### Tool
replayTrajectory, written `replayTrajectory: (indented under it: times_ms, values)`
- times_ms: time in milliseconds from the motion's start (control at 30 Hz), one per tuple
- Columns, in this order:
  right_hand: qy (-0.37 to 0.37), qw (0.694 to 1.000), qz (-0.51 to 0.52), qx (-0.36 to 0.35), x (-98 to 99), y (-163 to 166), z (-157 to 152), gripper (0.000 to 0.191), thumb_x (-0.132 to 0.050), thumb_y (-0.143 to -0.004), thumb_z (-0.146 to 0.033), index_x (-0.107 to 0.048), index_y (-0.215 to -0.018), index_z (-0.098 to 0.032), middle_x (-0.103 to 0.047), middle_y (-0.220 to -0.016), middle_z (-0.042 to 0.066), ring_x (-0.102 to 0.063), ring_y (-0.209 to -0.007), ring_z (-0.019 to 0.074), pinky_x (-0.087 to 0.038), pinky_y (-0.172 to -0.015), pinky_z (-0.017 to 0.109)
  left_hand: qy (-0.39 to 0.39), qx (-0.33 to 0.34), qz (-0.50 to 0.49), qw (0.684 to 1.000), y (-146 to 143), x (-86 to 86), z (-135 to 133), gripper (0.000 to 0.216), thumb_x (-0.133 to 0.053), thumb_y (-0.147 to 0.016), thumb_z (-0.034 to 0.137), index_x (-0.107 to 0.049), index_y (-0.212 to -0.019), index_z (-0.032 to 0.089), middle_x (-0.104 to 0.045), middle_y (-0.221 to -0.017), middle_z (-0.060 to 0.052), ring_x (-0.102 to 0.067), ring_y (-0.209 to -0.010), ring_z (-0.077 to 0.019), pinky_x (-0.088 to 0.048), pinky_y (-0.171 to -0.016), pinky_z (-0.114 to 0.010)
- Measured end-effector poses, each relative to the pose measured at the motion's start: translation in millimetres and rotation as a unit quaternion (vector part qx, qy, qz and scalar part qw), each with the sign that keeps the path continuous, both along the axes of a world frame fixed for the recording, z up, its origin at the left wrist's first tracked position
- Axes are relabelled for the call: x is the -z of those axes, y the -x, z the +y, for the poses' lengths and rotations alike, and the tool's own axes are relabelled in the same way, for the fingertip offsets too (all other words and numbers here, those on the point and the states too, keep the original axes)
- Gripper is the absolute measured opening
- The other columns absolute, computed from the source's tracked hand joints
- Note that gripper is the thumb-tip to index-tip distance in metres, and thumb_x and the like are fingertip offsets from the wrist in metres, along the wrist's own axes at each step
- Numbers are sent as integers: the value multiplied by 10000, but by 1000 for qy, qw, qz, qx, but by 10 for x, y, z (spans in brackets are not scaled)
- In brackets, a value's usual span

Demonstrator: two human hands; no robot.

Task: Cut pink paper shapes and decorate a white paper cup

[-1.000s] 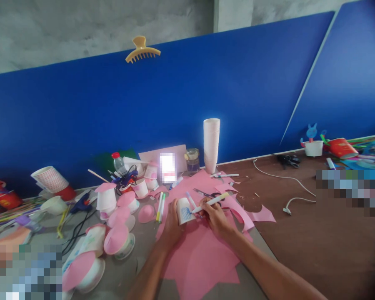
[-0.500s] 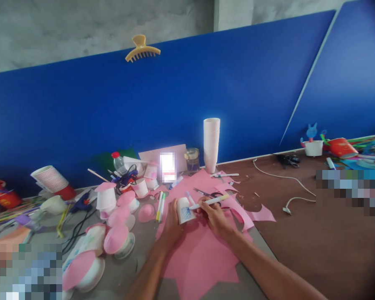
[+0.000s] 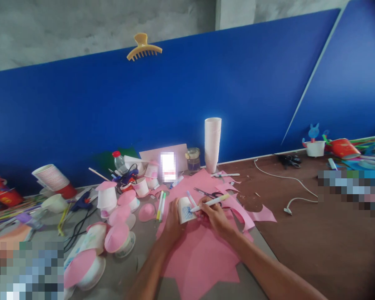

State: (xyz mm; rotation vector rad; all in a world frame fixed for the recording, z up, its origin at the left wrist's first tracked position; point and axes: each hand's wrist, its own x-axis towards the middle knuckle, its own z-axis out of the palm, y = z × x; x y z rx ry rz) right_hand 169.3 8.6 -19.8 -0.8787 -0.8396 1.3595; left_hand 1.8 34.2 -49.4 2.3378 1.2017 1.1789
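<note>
My left hand (image 3: 172, 223) is wrapped round a small white paper cup (image 3: 184, 209) lying on its side over pink paper (image 3: 203, 254). Blue marks cover part of the cup's wall. My right hand (image 3: 216, 216) pinches a white marker with a yellow cap (image 3: 210, 202), its tip touching the cup. Scissors (image 3: 208, 194) and another pen (image 3: 191, 198) lie just behind the cup.
A tall stack of white cups (image 3: 212, 143), a glass jar (image 3: 193, 159) and a bottle (image 3: 119, 163) stand at the back against the blue board. Pink-topped cups (image 3: 120, 233) crowd the left. A white cable (image 3: 287, 183) runs over the brown table at the right.
The marker tip has shifted slightly across the cup's wall. Both hands stay in place on the pink paper.
</note>
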Motion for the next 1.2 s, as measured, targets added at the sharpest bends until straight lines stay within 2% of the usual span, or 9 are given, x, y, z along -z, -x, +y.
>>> replayTrajectory:
  times_ms: [167,600,733,867,1200]
  values:
    - [-3,1000,-11,-7,-32,-17,-16,246,-669,-676,-374,-517,-628,-187,-492,-486,-42,-424,-443,83,-304,-439,212,-19,4,7,1000,-8,-18,12,498,-556,-770,191,-370,-1228,130,-518,-1088,-150,-527,-1005,-252,-488,-844,-428]
    - [2,1000,-17,-1,-27,-40,-21,224,-643,-677,-367,-511,-624,-194,-474,-483,-48,-411,-443,83,-304,-438,213,-30,4,16,999,-8,-6,7,513,-543,-795,262,-372,-1256,116,-524,-1129,-166,-530,-1031,-269,-487,-860,-438]
    - [3,1000,-25,-11,-27,-49,-22,210,-643,-665,-341,-515,-595,-190,-459,-464,-49,-398,-435,83,-303,-437,216,-28,-3,13,1000,-9,-13,-4,486,-514,-802,225,-374,-1253,113,-534,-1103,-164,-533,-1032,-269,-487,-855,-440]
    - [-1,1000,-18,6,-4,-44,-12,205,-653,-662,-354,-526,-639,-196,-477,-486,-45,-419,-453,92,-328,-445,217,-12,1,11,1000,-8,-27,-9,475,-541,-793,245,-397,-1235,152,-541,-1098,-155,-548,-1008,-262,-492,-851,-414]
    - [-4,999,-32,2,89,-82,17,191,-614,-690,-343,-508,-642,-191,-461,-507,-47,-408,-461,82,-301,-426,197,-11,7,-3,1000,-17,-77,-32,431,-522,-796,240,-421,-1200,126,-535,-1085,-140,-547,-991,-259,-492,-849,-402]
